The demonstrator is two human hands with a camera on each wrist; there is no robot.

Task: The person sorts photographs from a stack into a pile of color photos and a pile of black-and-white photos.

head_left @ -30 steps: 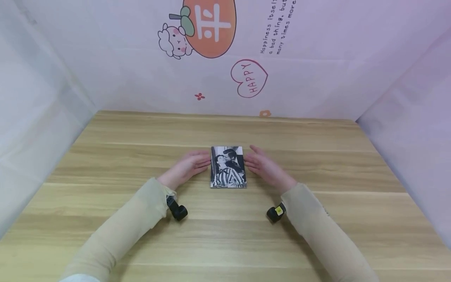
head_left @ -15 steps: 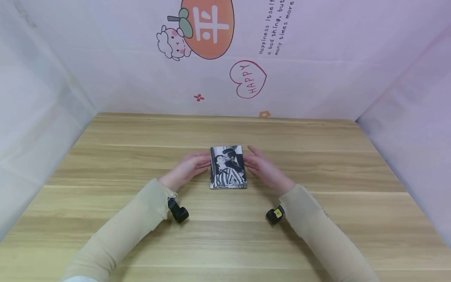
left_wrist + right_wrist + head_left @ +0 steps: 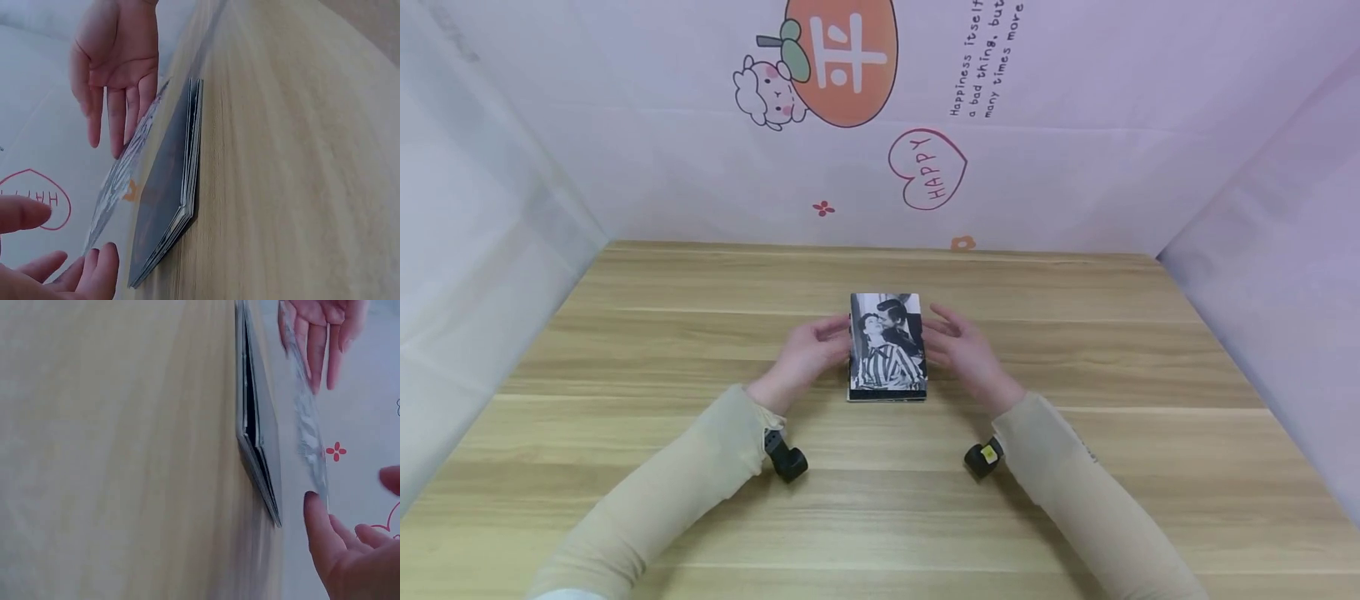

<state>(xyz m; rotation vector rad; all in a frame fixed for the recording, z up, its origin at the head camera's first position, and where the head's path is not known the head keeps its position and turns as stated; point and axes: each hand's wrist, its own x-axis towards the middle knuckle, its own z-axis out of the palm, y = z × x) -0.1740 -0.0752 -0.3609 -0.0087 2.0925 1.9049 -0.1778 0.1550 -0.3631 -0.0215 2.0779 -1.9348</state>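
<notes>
A black-and-white photo card [image 3: 887, 346], showing two people, is raised above a stack of cards [image 3: 169, 175] on the table. In the wrist views a gap shows between the lifted card and the stack. My left hand [image 3: 805, 354] touches the card's left edge with its fingertips. Opposite it, my right hand [image 3: 972, 358] has fingertips at the right edge. The fingers of both hands are mostly extended, thumbs held apart from the card. The stack's uneven edges show in the right wrist view, its top card [image 3: 265, 419] dark-edged and slightly apart from those below.
The wood-grain table [image 3: 880, 517] runs back to a white cloth [image 3: 1075, 183] with printed drawings and words. White cloth also hangs at the left and right sides. A black wrist camera [image 3: 787, 462] sits below each sleeve.
The top photo card has risen off the stack and shifted slightly away from me, uncovering the stack's near edge. The left hand's fingers have spread and it has moved slightly right.
</notes>
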